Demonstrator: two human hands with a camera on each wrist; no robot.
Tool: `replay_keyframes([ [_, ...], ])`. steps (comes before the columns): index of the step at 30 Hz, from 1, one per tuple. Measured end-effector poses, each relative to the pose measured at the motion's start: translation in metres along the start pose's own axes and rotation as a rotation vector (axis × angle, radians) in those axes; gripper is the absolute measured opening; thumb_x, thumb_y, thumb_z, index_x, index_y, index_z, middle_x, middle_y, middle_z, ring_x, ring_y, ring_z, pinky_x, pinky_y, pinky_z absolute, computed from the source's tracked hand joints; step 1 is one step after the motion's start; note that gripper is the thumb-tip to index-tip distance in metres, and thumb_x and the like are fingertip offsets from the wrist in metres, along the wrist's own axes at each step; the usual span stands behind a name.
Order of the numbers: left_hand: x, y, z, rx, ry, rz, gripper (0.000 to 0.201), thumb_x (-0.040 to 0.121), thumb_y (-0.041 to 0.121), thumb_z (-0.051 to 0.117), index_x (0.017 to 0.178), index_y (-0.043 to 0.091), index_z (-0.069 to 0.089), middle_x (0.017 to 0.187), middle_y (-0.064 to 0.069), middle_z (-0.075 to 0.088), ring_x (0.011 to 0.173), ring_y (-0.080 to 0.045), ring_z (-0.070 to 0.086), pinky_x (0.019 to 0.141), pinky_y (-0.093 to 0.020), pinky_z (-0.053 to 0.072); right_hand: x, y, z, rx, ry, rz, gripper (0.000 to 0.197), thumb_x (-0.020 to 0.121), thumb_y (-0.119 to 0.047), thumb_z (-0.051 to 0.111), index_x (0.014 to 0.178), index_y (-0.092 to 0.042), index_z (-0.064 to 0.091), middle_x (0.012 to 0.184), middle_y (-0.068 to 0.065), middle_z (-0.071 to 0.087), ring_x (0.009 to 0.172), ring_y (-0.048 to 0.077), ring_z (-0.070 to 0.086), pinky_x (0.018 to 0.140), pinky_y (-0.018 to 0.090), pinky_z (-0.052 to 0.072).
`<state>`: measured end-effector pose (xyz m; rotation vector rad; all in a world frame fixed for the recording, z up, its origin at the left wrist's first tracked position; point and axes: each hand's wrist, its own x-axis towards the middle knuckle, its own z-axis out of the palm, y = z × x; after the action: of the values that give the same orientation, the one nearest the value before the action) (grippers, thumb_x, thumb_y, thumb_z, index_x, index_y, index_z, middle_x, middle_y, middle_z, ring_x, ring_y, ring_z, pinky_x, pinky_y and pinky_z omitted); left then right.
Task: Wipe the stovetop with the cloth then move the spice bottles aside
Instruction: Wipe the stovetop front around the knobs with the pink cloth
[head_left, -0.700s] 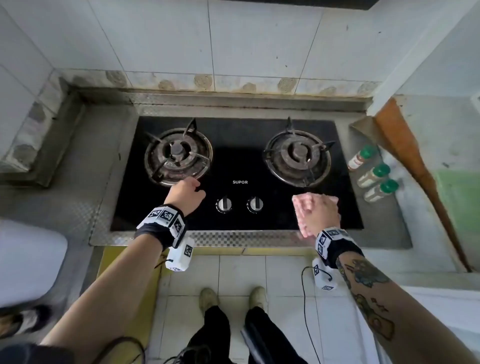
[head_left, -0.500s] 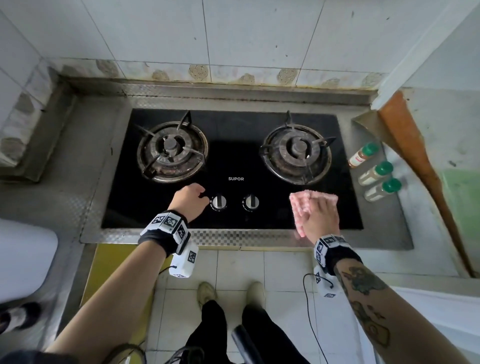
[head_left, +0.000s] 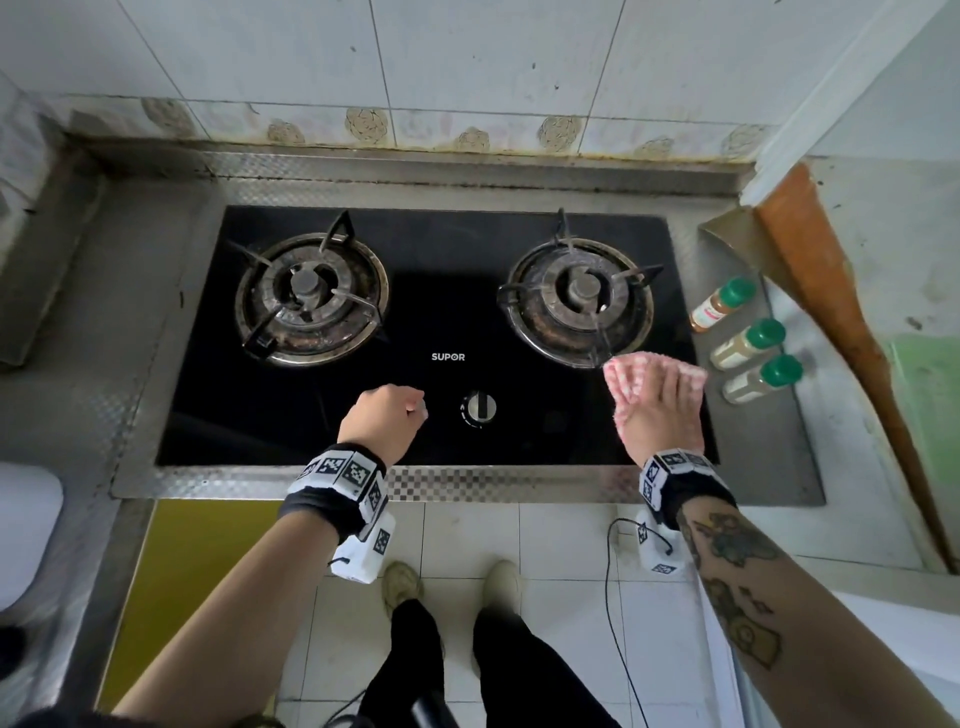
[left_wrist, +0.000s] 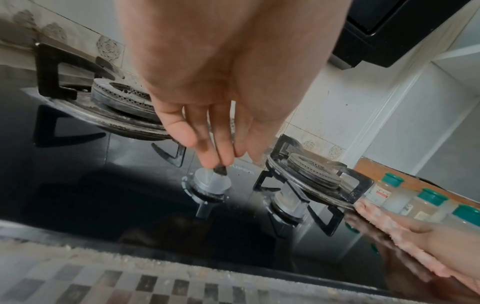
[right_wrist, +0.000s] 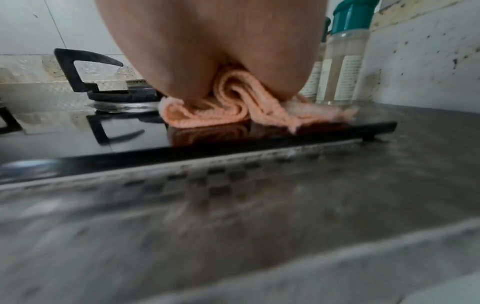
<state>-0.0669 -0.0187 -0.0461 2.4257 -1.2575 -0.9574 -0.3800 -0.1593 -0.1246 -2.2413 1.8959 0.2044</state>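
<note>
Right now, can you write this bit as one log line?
step: wiping | right hand: presses cloth on stovetop | left hand: at left knob | spice bottles: unmoved

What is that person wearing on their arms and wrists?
Both forearms are bare, no sleeves. Each wrist has a black band ringed with white blocks printed in black square codes, and a small white box hanging beneath it. A thin black cable trails from the right one. The right forearm bears tattoos.
</note>
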Motion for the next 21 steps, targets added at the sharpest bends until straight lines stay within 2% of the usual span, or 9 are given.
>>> replay_keyframes([
  [2,0.0,0.002,0.0,0.038,0.028,-0.015,0.028,0.092,0.03,0.053,0.114,0.024,0.07,0.111,-0.002,0.068,0.1,-0.027,0.064,0.084,-0.041,0.056,-0.014,-0.009,0.005,0.017,-0.001,-0.01,0.073,0.094,-0.025,0.047,0.152,-0.004,0.007,0.155,0.031,0.017,0.145,0.044,0.013,0.119,0.051,0.005],
  [5,-0.001,0.004,0.002,0.088,0.059,-0.01,0.027,0.092,0.032,0.054,0.113,0.022,0.068,0.107,-0.004,0.063,0.095,-0.029,0.064,0.075,-0.039,0.055,-0.04,-0.029,0.016,0.069,0.005,-0.071,0.066,0.099,-0.025,0.034,0.153,-0.009,-0.001,0.158,0.029,0.008,0.147,0.042,0.005,0.121,0.05,0.002],
  [9,-0.001,0.004,0.007,0.166,0.097,-0.035,0.031,0.093,0.03,0.055,0.121,0.022,0.065,0.113,-0.004,0.062,0.093,-0.029,0.065,0.079,-0.04,0.053,-0.058,-0.068,0.03,0.081,-0.094,-0.155,0.062,0.102,-0.031,0.02,0.152,-0.014,-0.013,0.16,0.024,-0.01,0.147,0.038,-0.011,0.12,0.047,-0.007],
  [11,0.0,0.004,0.008,0.162,0.104,-0.037,0.031,0.093,0.025,0.055,0.123,0.021,0.064,0.113,-0.004,0.063,0.095,-0.029,0.065,0.082,-0.039,0.05,-0.059,-0.089,0.032,0.102,-0.102,-0.226,0.061,0.102,-0.033,0.017,0.151,-0.018,-0.015,0.16,0.021,-0.013,0.147,0.037,-0.015,0.119,0.045,-0.011],
  [15,0.002,0.004,0.009,0.166,0.117,-0.047,0.032,0.091,0.015,0.056,0.121,0.019,0.066,0.111,-0.005,0.065,0.098,-0.029,0.064,0.086,-0.039,0.05,-0.044,-0.112,0.034,0.114,-0.068,-0.395,0.059,0.104,-0.035,0.019,0.154,-0.014,-0.005,0.16,0.026,-0.005,0.147,0.041,-0.011,0.117,0.047,-0.015],
  [18,0.003,0.004,0.009,0.188,0.13,-0.055,0.032,0.091,0.018,0.056,0.121,0.022,0.067,0.111,-0.003,0.065,0.099,-0.028,0.064,0.086,-0.039,0.048,-0.026,-0.1,0.039,-0.003,-0.1,-0.511,0.064,0.1,-0.042,0.003,0.153,-0.006,0.005,0.16,0.025,0.006,0.148,0.04,-0.007,0.12,0.054,-0.001],
  [21,0.006,0.003,0.01,0.193,0.148,-0.06,0.031,0.092,0.021,0.057,0.121,0.024,0.067,0.112,-0.001,0.066,0.099,-0.027,0.064,0.084,-0.038,0.047,-0.03,-0.063,0.034,-0.096,-0.112,-0.51,0.063,0.099,-0.038,0.006,0.151,-0.003,0.016,0.159,0.023,0.013,0.149,0.039,-0.001,0.119,0.052,0.007],
])
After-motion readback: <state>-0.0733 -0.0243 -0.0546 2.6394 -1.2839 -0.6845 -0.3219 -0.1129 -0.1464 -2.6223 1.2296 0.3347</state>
